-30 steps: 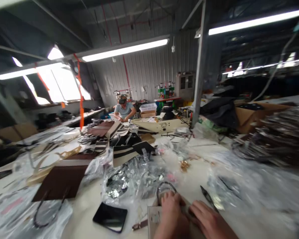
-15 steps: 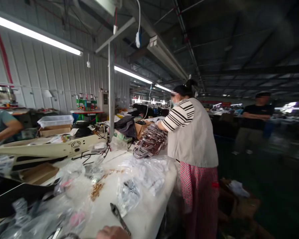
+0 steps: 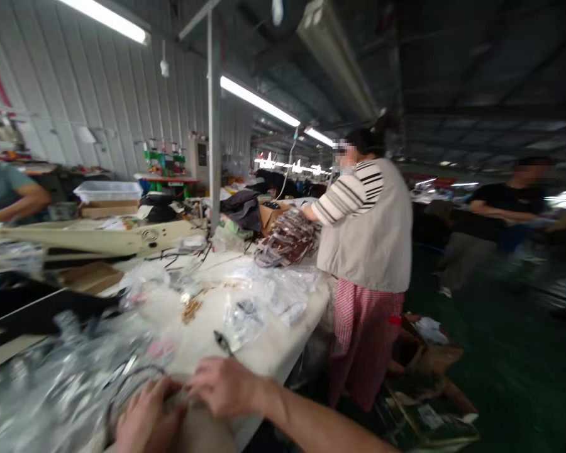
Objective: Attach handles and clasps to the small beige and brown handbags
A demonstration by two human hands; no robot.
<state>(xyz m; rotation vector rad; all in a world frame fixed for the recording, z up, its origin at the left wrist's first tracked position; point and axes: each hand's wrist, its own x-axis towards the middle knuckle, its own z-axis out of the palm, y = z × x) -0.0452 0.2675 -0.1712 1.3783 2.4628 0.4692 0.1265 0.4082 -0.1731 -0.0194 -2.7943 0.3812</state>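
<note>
Left hand: the left hand [image 3: 146, 418] lies at the bottom left of centre, fingers loosely spread and pressed flat on a tan piece [image 3: 202, 434]; it grips nothing that can be made out.
Right hand: the right hand [image 3: 224, 385] sits just right of and above the left, forearm running off to the lower right; fingers curled down onto the same piece. Whether they pinch anything, I cannot tell through the blur.
Tan piece: at the bottom edge of the frame, directly under both hands, mostly covered by them.
Dark loop: a thin dark loop [image 3: 132, 384] curves just left of the left hand, touching or nearly touching its fingers; that hand is clearly the nearer one.
Key relation: a small dark tool [image 3: 223, 343] lies just above the right hand, its long axis slanting from upper left to lower right, nearer the right hand than the left.
Table: the white table [image 3: 273, 346] carries clear plastic bags [image 3: 249, 314] in the middle of the frame.
Others: a person in a striped top [image 3: 365, 226] stands at the table's far right edge, handling stacked items there.
</note>
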